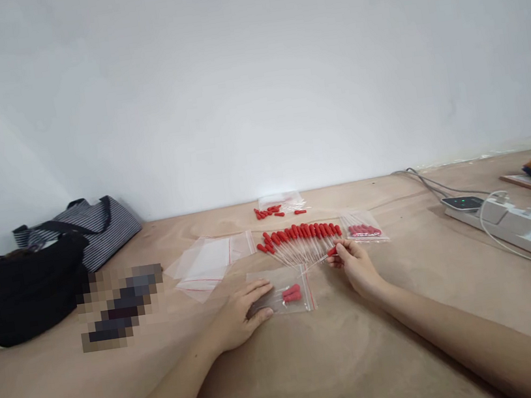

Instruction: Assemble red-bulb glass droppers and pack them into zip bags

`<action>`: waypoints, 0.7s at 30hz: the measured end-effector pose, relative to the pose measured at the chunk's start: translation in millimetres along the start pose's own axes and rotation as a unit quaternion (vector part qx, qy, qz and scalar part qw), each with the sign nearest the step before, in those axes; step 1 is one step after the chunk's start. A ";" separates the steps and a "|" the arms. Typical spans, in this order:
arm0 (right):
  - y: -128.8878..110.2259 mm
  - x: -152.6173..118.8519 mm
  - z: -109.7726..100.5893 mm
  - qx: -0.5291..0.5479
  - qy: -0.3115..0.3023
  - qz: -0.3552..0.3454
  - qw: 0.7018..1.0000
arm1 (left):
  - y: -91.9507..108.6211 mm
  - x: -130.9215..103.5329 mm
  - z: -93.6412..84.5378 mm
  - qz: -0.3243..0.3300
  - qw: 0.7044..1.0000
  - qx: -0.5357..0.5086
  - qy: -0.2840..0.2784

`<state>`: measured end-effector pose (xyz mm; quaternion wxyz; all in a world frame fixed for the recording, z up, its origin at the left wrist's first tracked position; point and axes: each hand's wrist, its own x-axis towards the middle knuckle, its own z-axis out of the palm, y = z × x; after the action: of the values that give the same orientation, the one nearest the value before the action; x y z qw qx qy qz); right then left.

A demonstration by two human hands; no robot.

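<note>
My left hand [242,314] lies on a clear zip bag [307,292], fingers stretched out and thumb apart. Inside that bag are a few droppers with red rubber bulbs [291,293]. With fingertips pinched, my right hand [355,264] holds a dropper [332,251] by its red bulb; the thin clear tube points left toward the bag's opening. Just beyond both hands, a fanned row of loose droppers [300,233] has its red bulbs facing the wall. Right of the row lies another zip bag [372,222] with several droppers in it.
Flat zip bags [210,261] are stacked on the left. Farther back, loose red bulbs [267,212] and clear tubes lie by a plastic bag [278,200]. A power strip [521,225] with cables stands right; black and striped bags [106,228] sit left, near a blurred dark object [125,305].
</note>
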<state>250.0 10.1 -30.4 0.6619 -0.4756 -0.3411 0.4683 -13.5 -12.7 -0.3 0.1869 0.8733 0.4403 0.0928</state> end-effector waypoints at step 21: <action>5.7 -22.6 13.1 0.023 -0.092 0.037 0.995 | -0.7 -1.2 0.7 -0.015 1.000 -0.016 0.011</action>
<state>229.1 -6.5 -31.8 0.6205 -0.4276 -0.3719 0.5421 -14.4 -13.5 -1.2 0.1975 0.8623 0.4539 0.1067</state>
